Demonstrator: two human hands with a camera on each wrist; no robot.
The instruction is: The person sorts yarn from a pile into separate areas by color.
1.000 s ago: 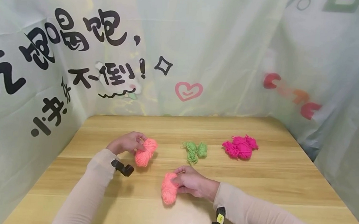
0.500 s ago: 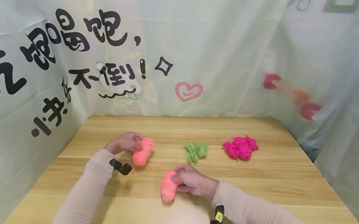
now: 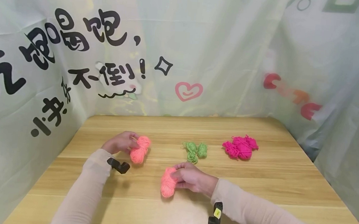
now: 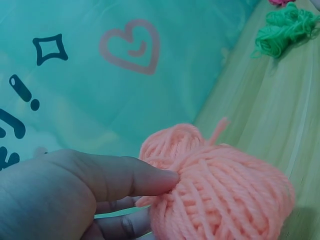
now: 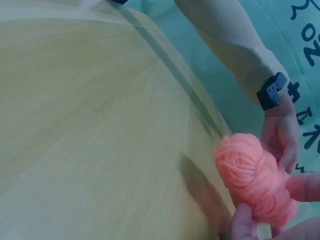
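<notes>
My left hand (image 3: pixel 120 143) pinches a coral-pink ball of yarn (image 3: pixel 140 150) at its waist, left of the table's middle. In the left wrist view the thumb presses on that yarn (image 4: pixel 225 195), and the other fingers are partly hidden behind it. Nearer the front, my right hand (image 3: pixel 192 177) grips a second coral-pink ball of yarn (image 3: pixel 168 184) by its right side. The right wrist view shows this yarn (image 5: pixel 250 175) above the tabletop, with its shadow below. The two coral balls are apart.
Two small bundles of green yarn (image 3: pixel 202 150) lie beside each other on the wooden table (image 3: pixel 123 205), beyond the right hand. Farther right lies a pile of magenta yarn (image 3: pixel 242 148). A printed curtain (image 3: pixel 220 59) encloses the table's back and sides.
My left hand has shifted a little to the left with its coral yarn. The right hand, still holding its yarn, has moved slightly away from me. The green and magenta yarn has stayed put.
</notes>
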